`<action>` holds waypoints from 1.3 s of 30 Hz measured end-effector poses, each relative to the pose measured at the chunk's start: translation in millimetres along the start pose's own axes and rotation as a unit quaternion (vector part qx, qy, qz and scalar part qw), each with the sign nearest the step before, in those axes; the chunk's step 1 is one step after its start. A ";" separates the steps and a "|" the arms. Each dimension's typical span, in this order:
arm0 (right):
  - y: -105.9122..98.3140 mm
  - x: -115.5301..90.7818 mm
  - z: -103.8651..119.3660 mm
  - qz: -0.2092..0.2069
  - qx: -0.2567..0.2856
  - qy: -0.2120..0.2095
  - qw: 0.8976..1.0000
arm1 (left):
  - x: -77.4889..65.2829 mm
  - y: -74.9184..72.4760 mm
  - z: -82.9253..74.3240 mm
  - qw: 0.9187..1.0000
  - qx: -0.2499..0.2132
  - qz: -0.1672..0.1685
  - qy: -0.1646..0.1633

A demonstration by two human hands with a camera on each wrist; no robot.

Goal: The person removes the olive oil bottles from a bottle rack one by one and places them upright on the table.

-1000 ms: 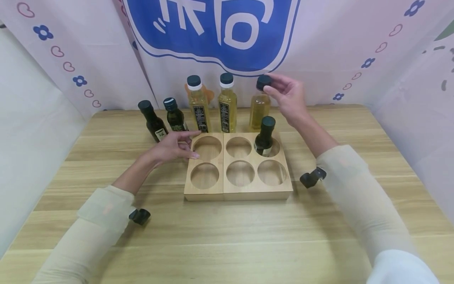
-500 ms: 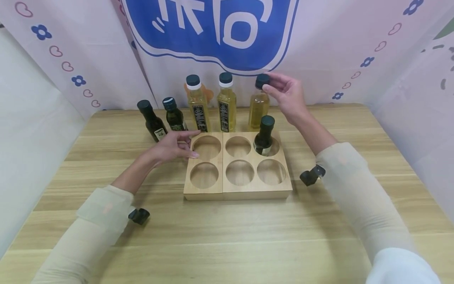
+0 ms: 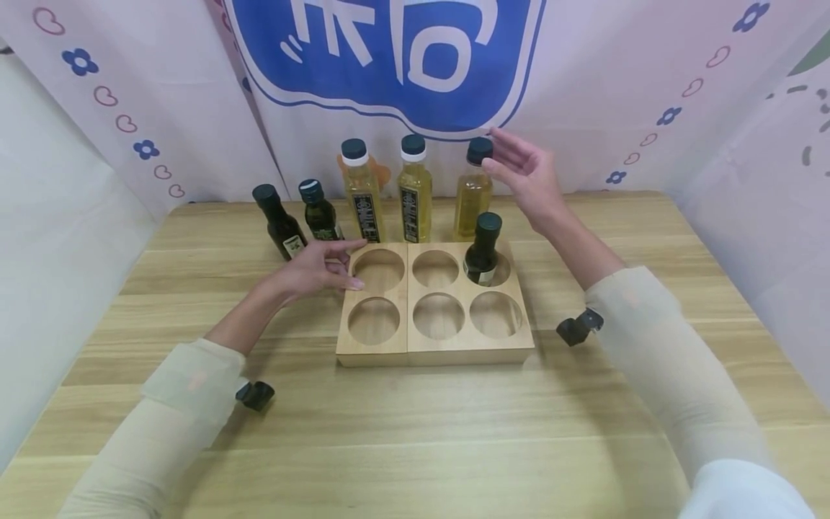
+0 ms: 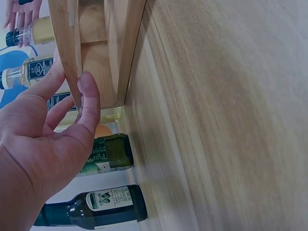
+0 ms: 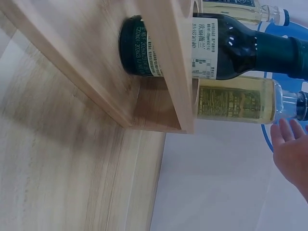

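My left hand (image 3: 316, 274) grips the left edge of a wooden bottle rack (image 3: 470, 356) with round holes. In the left wrist view, its thumb and fingers pinch the upper board (image 4: 65, 43). My right hand (image 3: 534, 187) is beside the dark cap of a clear bottle of yellow oil (image 3: 473, 205), fingers spread and loose around the cap's right side. That bottle stands upright behind the rack. A dark green bottle (image 3: 481, 258) sits tilted slightly in the rack's back right hole. The right wrist view shows its white label and the right fingers straight near the oil bottle's neck.
Behind the rack stand two labelled yellow oil bottles (image 3: 364, 205) (image 3: 415, 202). Two dark bottles (image 3: 281, 223) (image 3: 320, 213) stand to their left, close to my left hand. A white printed cloth (image 3: 570, 94) hangs behind the wooden table (image 3: 415, 447).
My right fingers have loosened from the oil bottle's cap and spread apart, with the hand shifting slightly right. The left hand, rack and bottles stay put.
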State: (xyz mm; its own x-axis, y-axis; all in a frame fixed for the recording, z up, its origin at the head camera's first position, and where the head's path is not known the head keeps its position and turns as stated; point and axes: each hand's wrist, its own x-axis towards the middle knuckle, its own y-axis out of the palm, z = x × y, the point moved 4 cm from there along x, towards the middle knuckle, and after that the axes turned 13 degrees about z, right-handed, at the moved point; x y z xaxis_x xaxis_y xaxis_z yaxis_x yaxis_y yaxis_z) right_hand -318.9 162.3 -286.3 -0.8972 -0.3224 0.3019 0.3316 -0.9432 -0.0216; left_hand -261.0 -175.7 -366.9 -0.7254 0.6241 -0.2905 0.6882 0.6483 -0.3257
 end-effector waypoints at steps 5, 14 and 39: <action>-4.4 -8.8 5.7 -0.002 0.004 -0.011 1.000 | 0.5 0.1 -0.1 1.000 0.006 -0.001 -0.003; -16.4 -30.4 12.9 -0.014 0.000 0.001 1.000 | -0.3 0.4 0.1 1.000 0.009 -0.001 0.000; -5.9 -78.6 16.7 0.098 -0.059 -0.034 0.993 | 0.8 -0.4 0.5 1.000 0.005 -0.004 0.004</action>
State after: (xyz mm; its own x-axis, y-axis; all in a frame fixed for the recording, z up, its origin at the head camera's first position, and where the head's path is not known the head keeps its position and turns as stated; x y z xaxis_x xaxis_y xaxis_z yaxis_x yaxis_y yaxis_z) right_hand -245.5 194.5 -294.0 -0.7953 -0.4988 0.3447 0.4585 -0.8667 -0.1963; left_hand -261.8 -175.7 -367.5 -0.7306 0.6221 -0.2813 0.6822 0.6487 -0.3373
